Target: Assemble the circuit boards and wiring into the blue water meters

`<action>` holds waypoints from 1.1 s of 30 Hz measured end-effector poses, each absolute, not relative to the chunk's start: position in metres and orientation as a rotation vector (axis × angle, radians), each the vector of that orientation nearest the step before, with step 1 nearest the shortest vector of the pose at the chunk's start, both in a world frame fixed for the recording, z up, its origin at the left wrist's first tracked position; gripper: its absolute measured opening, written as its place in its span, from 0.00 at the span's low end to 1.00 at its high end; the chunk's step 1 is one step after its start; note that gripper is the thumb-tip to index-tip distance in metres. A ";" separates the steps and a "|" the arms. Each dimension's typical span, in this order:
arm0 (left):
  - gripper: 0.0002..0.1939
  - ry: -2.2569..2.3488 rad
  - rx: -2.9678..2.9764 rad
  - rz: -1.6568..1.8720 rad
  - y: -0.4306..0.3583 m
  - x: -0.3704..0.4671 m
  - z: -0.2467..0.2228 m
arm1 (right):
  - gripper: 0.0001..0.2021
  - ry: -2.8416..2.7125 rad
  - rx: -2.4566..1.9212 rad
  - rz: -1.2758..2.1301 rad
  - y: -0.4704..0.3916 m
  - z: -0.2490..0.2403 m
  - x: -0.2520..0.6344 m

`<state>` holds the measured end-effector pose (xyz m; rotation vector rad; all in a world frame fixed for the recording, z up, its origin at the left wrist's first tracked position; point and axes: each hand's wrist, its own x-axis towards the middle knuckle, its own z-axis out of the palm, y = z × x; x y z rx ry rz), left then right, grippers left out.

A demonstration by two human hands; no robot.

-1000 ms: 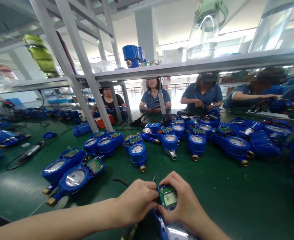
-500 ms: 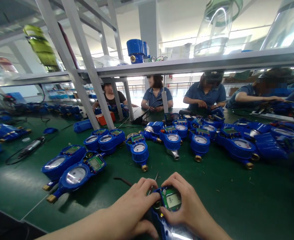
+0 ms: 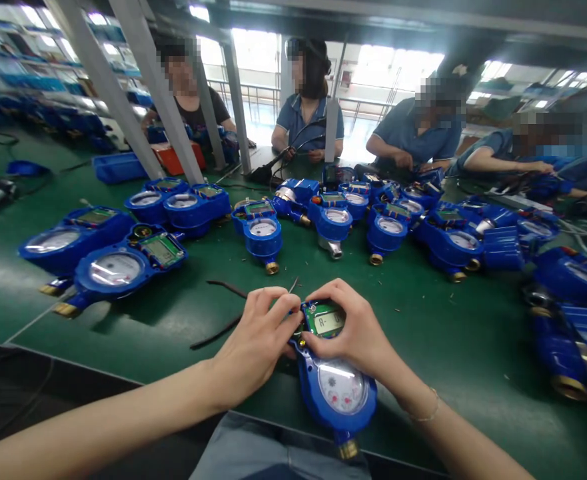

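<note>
A blue meter with a round clear dial and a brass end lies at the near edge of the green table. At its upper end sits a green circuit board with a small display. My right hand grips this board between thumb and fingers. My left hand is at the board's left side, its fingers pinched together; what they hold is too small to make out. Dark tool handles stick out from beneath my left hand, and a thin metal tip shows above it.
Several blue meters stand across the middle of the green table. Two more lie at the left, others at the right edge. A blue tray stands behind. Several people sit across the table beyond metal posts.
The view has tilted down, so the meter's dial and brass end now show fully. Both hands remain at the circuit board in nearly the same pose.
</note>
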<state>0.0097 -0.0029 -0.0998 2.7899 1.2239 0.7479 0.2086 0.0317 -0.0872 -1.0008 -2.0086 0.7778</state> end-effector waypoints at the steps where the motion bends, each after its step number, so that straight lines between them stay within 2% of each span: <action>1: 0.10 1.220 2.852 0.764 -0.004 0.010 -0.101 | 0.18 -2.009 -1.007 0.772 0.032 -0.087 0.208; 8: 0.10 1.213 3.084 0.721 -0.005 0.012 -0.099 | 0.19 -2.020 -1.031 0.762 0.034 -0.089 0.205; 17: 0.11 1.310 2.961 0.786 -0.012 -0.001 -0.110 | 0.22 -2.078 -0.982 0.874 0.028 -0.077 0.205; 19: 0.11 1.302 2.954 0.852 -0.013 -0.001 -0.110 | 0.20 -2.077 -0.972 0.903 0.026 -0.075 0.207; 24: 0.10 1.295 2.846 0.867 -0.007 0.002 -0.109 | 0.09 -2.008 -1.026 0.954 0.025 -0.079 0.213; 33: 0.13 1.240 2.653 1.031 -0.006 0.004 -0.113 | 0.11 -1.950 -1.162 0.972 0.028 -0.086 0.213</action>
